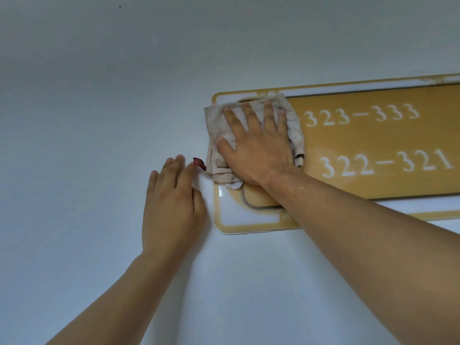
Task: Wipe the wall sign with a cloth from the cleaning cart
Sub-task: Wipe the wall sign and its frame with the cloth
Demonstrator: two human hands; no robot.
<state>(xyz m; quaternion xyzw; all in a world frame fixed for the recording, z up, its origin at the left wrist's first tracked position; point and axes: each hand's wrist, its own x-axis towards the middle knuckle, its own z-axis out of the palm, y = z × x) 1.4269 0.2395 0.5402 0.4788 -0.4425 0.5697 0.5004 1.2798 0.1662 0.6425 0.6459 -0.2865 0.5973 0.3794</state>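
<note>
A yellow wall sign [373, 145] with a white border and the numbers 323-333 and 322-321 hangs on the wall at the right. My right hand [256, 143] lies flat on a dirty whitish cloth [219, 125] and presses it against the sign's left end. The cloth is folded and its lower corner hangs past the sign's left edge. My left hand [171, 202] rests flat on the bare wall just left of the sign, fingers spread, holding nothing. The sign's right end runs out of view.
The pale wall [99, 95] fills the rest of the view. A small dark red scrap [199, 162] sticks out on the wall between my left fingertips and the cloth. A tiny dark speck [120, 6] marks the wall at the top left.
</note>
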